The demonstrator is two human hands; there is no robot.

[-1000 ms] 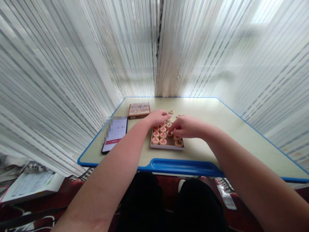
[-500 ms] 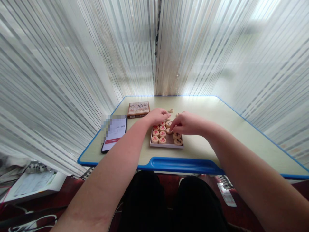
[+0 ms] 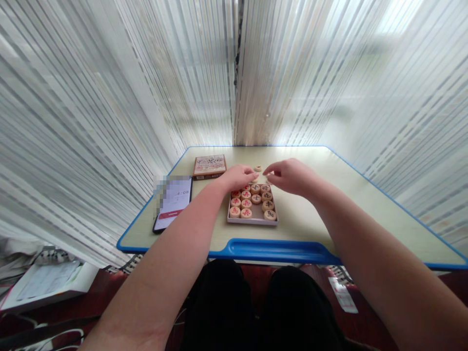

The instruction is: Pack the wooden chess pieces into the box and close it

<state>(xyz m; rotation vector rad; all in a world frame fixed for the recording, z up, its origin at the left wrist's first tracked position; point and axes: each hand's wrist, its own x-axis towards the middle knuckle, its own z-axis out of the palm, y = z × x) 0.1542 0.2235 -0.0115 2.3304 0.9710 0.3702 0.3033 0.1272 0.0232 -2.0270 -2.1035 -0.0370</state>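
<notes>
A shallow open box (image 3: 252,221) holds several round wooden Chinese chess pieces in columns, red characters on the left and black on the right. One spot in the black columns, near the front, shows bare box floor. At the box's far edge, my left hand (image 3: 238,178) has its fingertips closed on a chess piece (image 3: 254,180). My right hand (image 3: 290,176) is beyond the box's far right corner, thumb and forefinger apart at another loose piece (image 3: 269,177), which they partly hide. Farther back, a single chess piece (image 3: 258,168) lies on the table between both hands.
The printed box lid (image 3: 209,165) lies on the table at the back left. Nearer me is a phone (image 3: 173,204) with a lit screen. A blue tray groove (image 3: 278,250) runs along the table's front edge. Striped curtains (image 3: 234,73) hang close behind.
My right hand has lifted away from a black piece in the box and moved back to a loose piece beyond it. My left hand has stayed in place.
</notes>
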